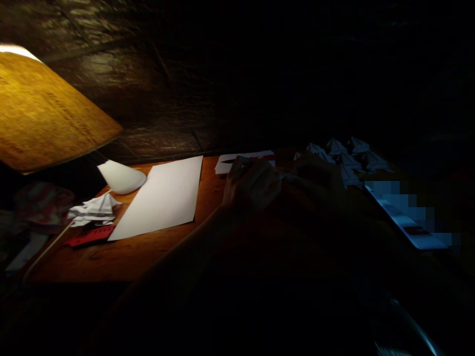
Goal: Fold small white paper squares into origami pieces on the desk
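A small pale piece (284, 175), perhaps paper, was between the hands above the bench (208, 198), too dim to show its shape or how finished it was. The left hand (254, 180) had its fingers curled beside it; the right hand (315, 173) was sunk in shadow — I cannot tell whether either one gripped the piece or only touched it. Just beyond the right hand, a cluster of folded paper pieces (347, 160) stood close together, seemingly finished work. Behind the left hand lay some printed sheets (245, 160), partly covered. Further left, a large white sheet (163, 198) lay flat and unfolded, so it looked unworked. Past it, near the lampshade (55, 113), sat one more crumpled-looking folded piece (96, 210) — apart from the cluster — beside a red object (91, 236).
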### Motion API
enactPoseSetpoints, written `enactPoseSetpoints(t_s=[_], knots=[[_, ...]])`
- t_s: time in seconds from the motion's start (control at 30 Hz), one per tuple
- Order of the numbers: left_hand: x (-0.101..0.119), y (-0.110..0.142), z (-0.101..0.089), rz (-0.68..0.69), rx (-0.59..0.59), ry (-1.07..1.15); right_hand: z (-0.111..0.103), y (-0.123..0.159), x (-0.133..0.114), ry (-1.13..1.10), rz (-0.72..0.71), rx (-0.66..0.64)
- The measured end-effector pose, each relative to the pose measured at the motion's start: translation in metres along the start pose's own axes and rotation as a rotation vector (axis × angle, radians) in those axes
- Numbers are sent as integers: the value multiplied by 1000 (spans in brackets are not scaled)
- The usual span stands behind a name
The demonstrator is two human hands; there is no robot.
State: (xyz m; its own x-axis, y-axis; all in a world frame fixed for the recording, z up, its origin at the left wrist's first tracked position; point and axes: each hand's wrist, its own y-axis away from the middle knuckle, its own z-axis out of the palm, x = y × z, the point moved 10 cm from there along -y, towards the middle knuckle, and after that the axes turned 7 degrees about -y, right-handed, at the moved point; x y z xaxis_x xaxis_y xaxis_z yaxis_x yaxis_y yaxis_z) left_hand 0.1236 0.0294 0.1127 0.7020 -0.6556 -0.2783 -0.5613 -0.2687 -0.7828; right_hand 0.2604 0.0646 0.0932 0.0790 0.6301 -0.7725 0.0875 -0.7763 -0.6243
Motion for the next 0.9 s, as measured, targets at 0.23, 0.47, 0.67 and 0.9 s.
enactPoseSetpoints(t_s=[0.23, 0.47, 0.67, 0.9], knots=[[0, -4, 1, -6, -72, -13, 0, 5, -22, 309, -240, -59], [-2, -3, 7, -23, -156, 10, 3, 8, -26, 455, -319, -135], [-1, -3, 10, -6, -183, 68, 2, 5, -21, 458, -291, -177], [-4, -4, 12, -38, -177, 90, 5, 8, -27, 524, -334, -153]])
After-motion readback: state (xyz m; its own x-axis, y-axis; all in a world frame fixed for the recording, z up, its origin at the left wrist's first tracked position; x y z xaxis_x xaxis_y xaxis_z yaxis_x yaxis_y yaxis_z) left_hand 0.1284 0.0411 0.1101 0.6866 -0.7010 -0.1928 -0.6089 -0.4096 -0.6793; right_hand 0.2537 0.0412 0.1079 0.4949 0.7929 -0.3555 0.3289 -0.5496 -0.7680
